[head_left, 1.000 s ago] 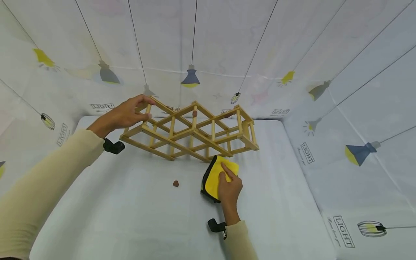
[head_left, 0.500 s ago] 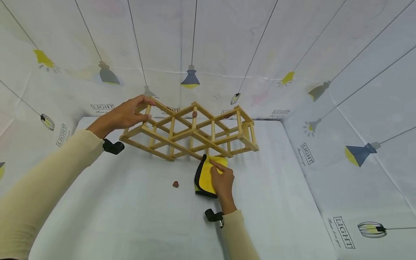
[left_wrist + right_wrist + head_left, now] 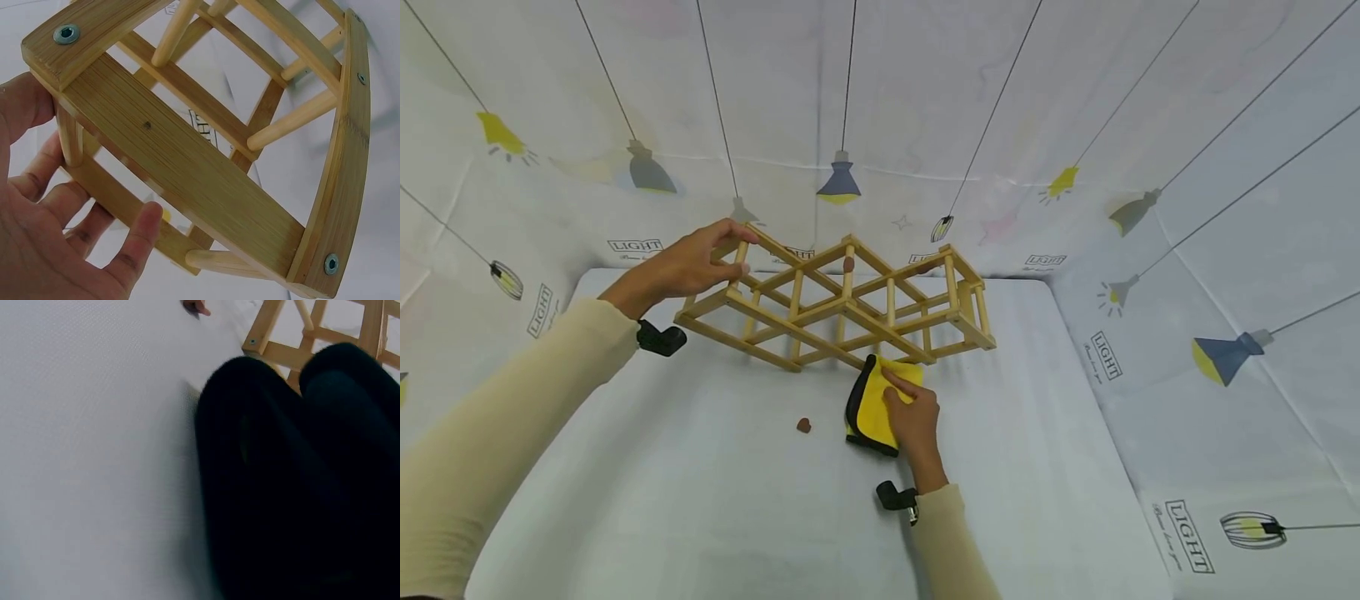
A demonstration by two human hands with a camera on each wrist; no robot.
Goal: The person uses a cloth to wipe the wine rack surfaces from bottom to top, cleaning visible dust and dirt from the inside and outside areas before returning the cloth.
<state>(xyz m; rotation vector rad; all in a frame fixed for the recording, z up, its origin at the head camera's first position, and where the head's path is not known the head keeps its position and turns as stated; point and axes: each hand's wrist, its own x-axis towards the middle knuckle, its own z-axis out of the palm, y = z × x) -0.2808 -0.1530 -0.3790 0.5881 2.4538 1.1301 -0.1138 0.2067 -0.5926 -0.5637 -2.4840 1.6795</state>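
Observation:
A light wooden lattice rack (image 3: 844, 307) stands tilted-looking at the back of the white table, its bars crossing in diamonds. My left hand (image 3: 688, 262) grips its left end post; in the left wrist view that hand (image 3: 50, 256) has its thumb and fingers around the rack's end (image 3: 187, 165). My right hand (image 3: 917, 417) pinches a folded yellow cloth with black edging (image 3: 871, 408), against the rack's lower front bar. In the right wrist view a dark, close-up part of the cloth (image 3: 262, 487) hides the fingers.
A small brown lump (image 3: 803, 425) lies on the white table (image 3: 715, 500), left of the cloth. A brown patch (image 3: 848, 264) shows on the rack's middle post. Behind stands a white wall (image 3: 895, 100) printed with lamps.
My right hand and the cloth have shifted left along the rack's front, mostly in the first half second. The left hand and rack have stayed in place.

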